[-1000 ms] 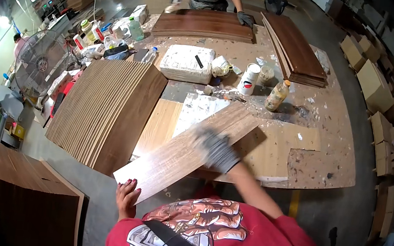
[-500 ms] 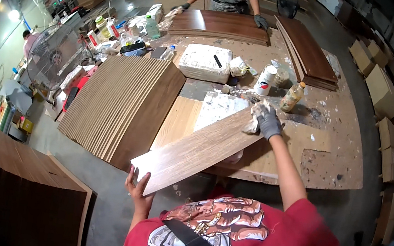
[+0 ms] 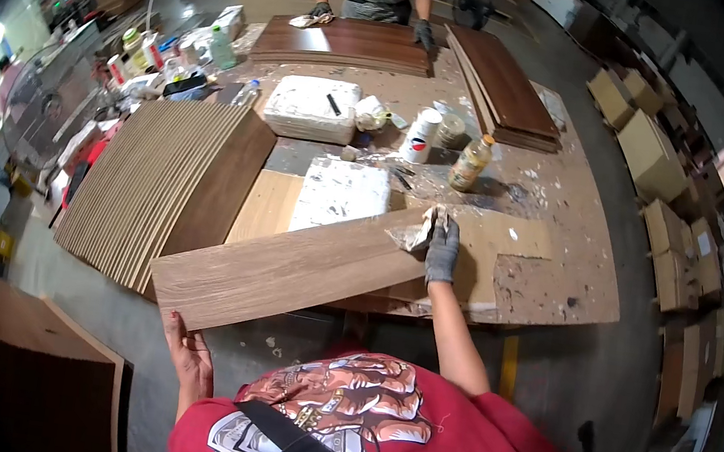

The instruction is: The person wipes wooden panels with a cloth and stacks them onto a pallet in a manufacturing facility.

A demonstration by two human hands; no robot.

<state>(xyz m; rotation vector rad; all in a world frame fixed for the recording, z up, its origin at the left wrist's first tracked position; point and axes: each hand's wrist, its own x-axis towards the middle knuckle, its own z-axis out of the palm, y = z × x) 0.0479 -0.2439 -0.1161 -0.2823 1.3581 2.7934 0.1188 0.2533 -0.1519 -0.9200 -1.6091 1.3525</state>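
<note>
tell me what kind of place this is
Most likely a woodworking or furniture-finishing workshop: a stained worktable, a fanned stack of wood panels, and dark finished boards where another person works.

I hold a long wood-grain plank (image 3: 283, 266), pale greyish brown, flat face up and slanting from lower left to upper right. Its near end juts off the workbench edge over the floor, propped from below by my bare left hand (image 3: 191, 359); its far end lies on the bench, where my gloved right hand (image 3: 443, 250) presses a crumpled stained rag (image 3: 419, 229) against it
</note>
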